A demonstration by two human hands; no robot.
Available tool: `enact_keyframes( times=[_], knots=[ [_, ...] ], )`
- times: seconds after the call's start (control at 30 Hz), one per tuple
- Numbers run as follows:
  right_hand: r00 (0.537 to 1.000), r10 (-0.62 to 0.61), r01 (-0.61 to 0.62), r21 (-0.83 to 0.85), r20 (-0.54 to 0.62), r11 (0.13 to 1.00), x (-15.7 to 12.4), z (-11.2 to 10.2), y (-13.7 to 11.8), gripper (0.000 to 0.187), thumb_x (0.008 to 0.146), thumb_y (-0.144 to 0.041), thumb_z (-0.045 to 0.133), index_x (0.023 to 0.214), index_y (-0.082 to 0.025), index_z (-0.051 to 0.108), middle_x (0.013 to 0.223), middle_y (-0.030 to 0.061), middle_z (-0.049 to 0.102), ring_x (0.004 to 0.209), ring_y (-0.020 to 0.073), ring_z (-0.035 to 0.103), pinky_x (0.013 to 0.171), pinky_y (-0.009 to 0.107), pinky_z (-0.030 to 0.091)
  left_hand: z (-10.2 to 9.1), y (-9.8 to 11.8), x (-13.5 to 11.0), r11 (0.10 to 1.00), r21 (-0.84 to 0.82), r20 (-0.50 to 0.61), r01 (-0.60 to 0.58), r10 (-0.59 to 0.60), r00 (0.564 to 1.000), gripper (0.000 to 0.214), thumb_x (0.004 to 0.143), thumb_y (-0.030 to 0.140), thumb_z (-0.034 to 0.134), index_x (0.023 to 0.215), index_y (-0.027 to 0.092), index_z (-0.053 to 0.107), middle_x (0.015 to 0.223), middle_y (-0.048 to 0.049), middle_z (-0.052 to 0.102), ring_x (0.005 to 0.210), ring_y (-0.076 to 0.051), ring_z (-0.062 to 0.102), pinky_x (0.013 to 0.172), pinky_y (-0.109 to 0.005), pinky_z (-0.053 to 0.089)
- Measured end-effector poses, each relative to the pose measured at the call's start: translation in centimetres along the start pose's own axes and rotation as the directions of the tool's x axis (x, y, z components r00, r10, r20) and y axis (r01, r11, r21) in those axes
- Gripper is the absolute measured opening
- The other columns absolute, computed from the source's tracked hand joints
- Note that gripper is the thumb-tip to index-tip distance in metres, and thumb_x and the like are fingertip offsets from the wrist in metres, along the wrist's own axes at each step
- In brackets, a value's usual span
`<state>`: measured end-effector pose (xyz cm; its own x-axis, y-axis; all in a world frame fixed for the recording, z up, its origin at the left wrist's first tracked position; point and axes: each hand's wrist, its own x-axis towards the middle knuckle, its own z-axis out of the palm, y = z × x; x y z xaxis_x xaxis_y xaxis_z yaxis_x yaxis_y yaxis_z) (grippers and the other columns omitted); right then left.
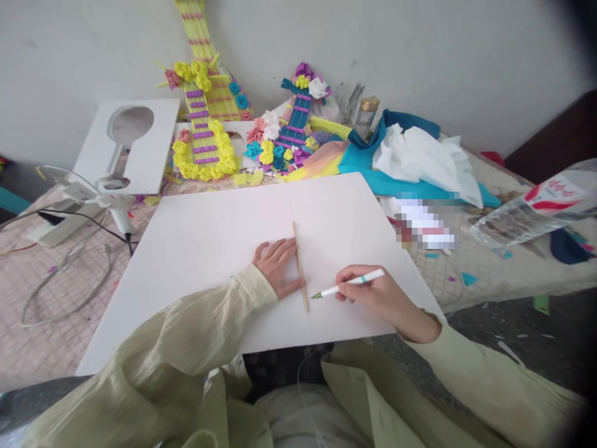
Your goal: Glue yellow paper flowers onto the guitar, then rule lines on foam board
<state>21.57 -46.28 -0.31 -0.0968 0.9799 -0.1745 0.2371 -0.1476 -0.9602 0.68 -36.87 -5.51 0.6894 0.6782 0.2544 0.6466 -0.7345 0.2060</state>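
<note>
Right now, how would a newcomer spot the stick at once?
Find the big white board in front of the person. Near its middle, the left hand touches the stick, thin and tan. Its plain, wood-like color sets it apart from the white, green-tipped pen in the right hand.

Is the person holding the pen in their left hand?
No, the right hand holds the pen, while the left hand rests against the thin stick.
</note>
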Motion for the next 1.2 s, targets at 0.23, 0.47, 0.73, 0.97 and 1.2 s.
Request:
enact_keyframes(
  times=[0.23, 0.47, 0.73, 0.97, 1.2],
  knots=[
    [0.977, -0.021, 0.054, 0.155, -0.210, 0.986, -0.7, -2.1, 1.0, 0.013, 0.073, -0.028, 0.060, 0.073, -0.015, 0.061, 0.061, 0.0042, 0.061, 0.057, 0.0150, 0.053, 0.052, 0.026, 0.042, -0.3, 0.3, -0.4, 0.999, 0.002, -0.014, -0.039, 0.039, 0.999, 0.073, 0.069, 0.059, 0.046, 0.128, 0.017, 0.038, 0.133, -0.0099, 0.041, 0.123, -0.029, 0.032, 0.102, -0.046, 0.016],
    [0.979, -0.029, 0.063, 0.163, -0.204, 0.985, -1.5, -2.1, 1.4, 0.012, 0.074, -0.028, 0.059, 0.073, -0.016, 0.061, 0.062, 0.0041, 0.061, 0.056, 0.0143, 0.052, 0.052, 0.025, 0.042, -0.7, 1.4, -2.0, 0.999, -0.005, -0.012, -0.043, 0.043, 0.999, 0.073, 0.069, 0.059, 0.046, 0.128, 0.016, 0.038, 0.133, -0.0107, 0.041, 0.123, -0.030, 0.032, 0.103, -0.046, 0.016],
    [0.995, 0.016, -0.004, 0.125, -0.100, 0.992, -2.2, 0.0, 1.4, 0.016, 0.073, -0.030, 0.058, 0.070, -0.015, 0.059, 0.059, 0.0030, 0.059, 0.057, 0.0137, 0.054, 0.051, 0.022, 0.039, -0.8, 2.3, -2.8, 0.999, -0.007, 0.008, -0.032, 0.032, 0.999, 0.075, 0.068, 0.059, 0.047, 0.128, 0.015, 0.039, 0.134, -0.0105, 0.040, 0.124, -0.030, 0.031, 0.104, -0.045, 0.013],
    [0.994, 0.060, -0.048, 0.129, -0.095, 0.990, -2.8, 0.6, 2.0, 0.018, 0.073, -0.033, 0.060, 0.071, -0.015, 0.059, 0.060, 0.0034, 0.060, 0.059, 0.0150, 0.056, 0.053, 0.022, 0.041, -0.8, 2.5, -3.0, 0.998, -0.028, 0.020, -0.056, 0.056, 0.998, 0.074, 0.068, 0.058, 0.046, 0.128, 0.015, 0.039, 0.134, -0.0104, 0.040, 0.123, -0.031, 0.031, 0.104, -0.047, 0.011],
    [0.991, 0.052, -0.036, 0.129, -0.120, 0.991, -3.3, 1.4, 2.3, 0.021, 0.074, -0.036, 0.060, 0.077, -0.015, 0.061, 0.067, 0.0042, 0.063, 0.065, 0.0169, 0.059, 0.055, 0.023, 0.044, -0.8, 2.7, -3.2, 0.998, -0.031, 0.014, -0.059, 0.059, 0.998, 0.073, 0.070, 0.060, 0.045, 0.129, 0.016, 0.037, 0.134, -0.0104, 0.040, 0.122, -0.031, 0.033, 0.104, -0.047, 0.012]
  ],
)
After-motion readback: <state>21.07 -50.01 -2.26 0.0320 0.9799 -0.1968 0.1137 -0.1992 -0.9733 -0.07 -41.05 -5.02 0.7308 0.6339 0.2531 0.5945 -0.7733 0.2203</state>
